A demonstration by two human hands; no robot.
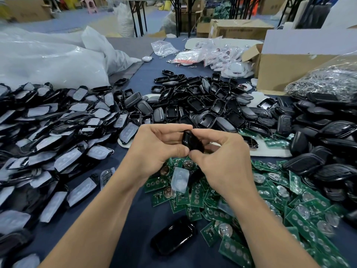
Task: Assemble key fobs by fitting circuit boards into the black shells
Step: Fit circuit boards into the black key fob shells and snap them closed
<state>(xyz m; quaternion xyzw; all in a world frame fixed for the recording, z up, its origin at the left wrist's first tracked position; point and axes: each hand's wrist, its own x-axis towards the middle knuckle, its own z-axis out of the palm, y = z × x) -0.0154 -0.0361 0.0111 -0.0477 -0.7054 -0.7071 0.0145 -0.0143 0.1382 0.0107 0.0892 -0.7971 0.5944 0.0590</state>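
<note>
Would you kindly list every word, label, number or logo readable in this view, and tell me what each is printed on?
No text here is legible.
Cardboard box at the back: a dark printed line, too blurred to read.
Green circuit boards: any markings are too small to read.
Bagged white fobs: red marks, too small to make out.
Black shell held by the left hand and right hand: no print visible.

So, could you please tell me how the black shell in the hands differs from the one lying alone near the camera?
The held shell is pinched between the left hand and right hand above the circuit boards; the lone shell lies untouched on the blue cloth. The held shell is tilted and partly hidden by the hands; the lone shell lies flat, fully visible. Both are glossy black.
</note>
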